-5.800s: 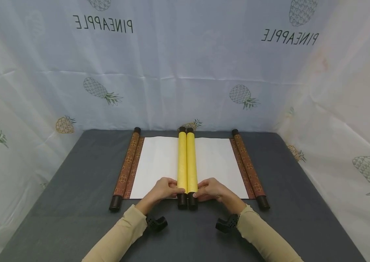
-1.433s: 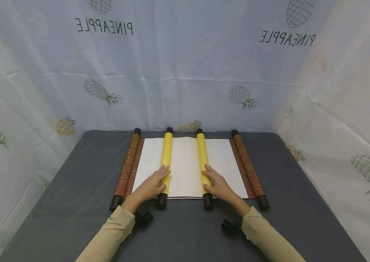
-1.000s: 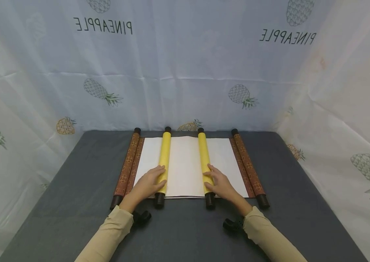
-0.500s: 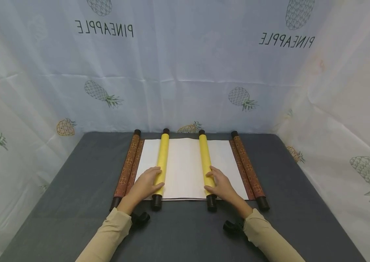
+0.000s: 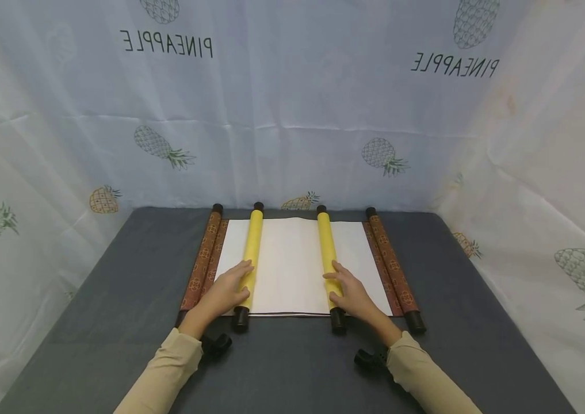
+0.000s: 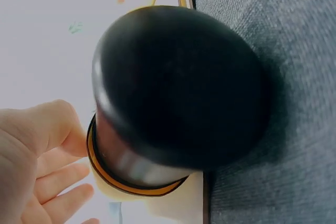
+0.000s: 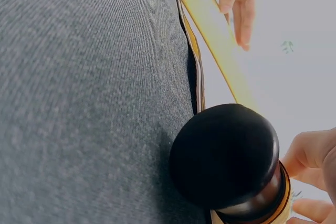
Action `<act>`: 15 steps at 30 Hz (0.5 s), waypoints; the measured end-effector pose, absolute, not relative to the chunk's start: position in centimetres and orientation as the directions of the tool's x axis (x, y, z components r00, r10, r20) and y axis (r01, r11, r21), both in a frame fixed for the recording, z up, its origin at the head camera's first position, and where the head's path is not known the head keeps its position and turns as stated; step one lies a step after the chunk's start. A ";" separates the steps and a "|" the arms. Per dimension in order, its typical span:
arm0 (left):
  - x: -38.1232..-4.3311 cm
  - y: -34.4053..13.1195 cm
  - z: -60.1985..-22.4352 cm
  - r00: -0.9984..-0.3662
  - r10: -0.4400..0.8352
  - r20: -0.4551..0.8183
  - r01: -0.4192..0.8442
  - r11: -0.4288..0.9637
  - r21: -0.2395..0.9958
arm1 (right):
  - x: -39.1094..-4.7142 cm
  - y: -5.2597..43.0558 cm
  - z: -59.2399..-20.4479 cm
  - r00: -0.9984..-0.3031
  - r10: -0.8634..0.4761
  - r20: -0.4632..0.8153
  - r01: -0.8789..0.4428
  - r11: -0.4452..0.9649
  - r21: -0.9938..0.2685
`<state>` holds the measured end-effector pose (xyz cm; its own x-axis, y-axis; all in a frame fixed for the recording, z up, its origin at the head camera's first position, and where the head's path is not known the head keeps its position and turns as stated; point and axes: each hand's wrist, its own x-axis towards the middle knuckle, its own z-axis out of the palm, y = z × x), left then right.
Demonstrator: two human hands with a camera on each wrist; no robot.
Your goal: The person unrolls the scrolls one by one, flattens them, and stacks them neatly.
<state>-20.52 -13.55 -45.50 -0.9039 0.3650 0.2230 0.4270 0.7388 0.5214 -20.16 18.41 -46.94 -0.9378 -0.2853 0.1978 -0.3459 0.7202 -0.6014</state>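
A yellow-backed scroll lies partly unrolled, its cream paper (image 5: 292,264) showing between a left yellow roll (image 5: 253,238) and a right yellow roll (image 5: 326,241), both with black end knobs. My left hand (image 5: 222,292) rests over the near part of the left roll, thumb and fingers touching it from above. On the right roll lies my right hand (image 5: 355,294) in much the same way, fingers spread. Beneath is a white scroll sheet (image 5: 354,241) with brown patterned borders. In the left wrist view a black knob (image 6: 178,82) fills the middle, the thumb beside it.
Brown patterned rolls with black knobs flank the white sheet, one on the left (image 5: 202,259) and one on the right (image 5: 393,261). All lie on a dark grey table cloth (image 5: 292,368). A pineapple-print curtain (image 5: 292,86) closes off the back and sides.
The two yellow rolls, side by side in the middle at first, have rolled apart left and right under my hands. The cream paper between them has widened. The brown rolls stay put.
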 end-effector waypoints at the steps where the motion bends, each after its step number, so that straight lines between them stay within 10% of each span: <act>1: -20.5 -13.6 -45.5 -0.902 0.369 0.222 0.430 0.739 0.518 | -20.2 18.5 -47.0 -0.937 -0.287 0.197 -0.347 0.718 -0.604; 15: -20.4 -13.9 -45.9 -0.902 0.356 0.245 0.433 0.739 0.516 | -20.0 19.4 -47.2 -0.932 -0.273 0.240 -0.363 0.719 -0.592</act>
<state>-20.37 -13.95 -45.94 -0.9015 0.3564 0.2454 0.4327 0.7392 0.5161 -20.01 19.36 -47.16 -0.9316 -0.2730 0.2400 -0.3634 0.7194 -0.5919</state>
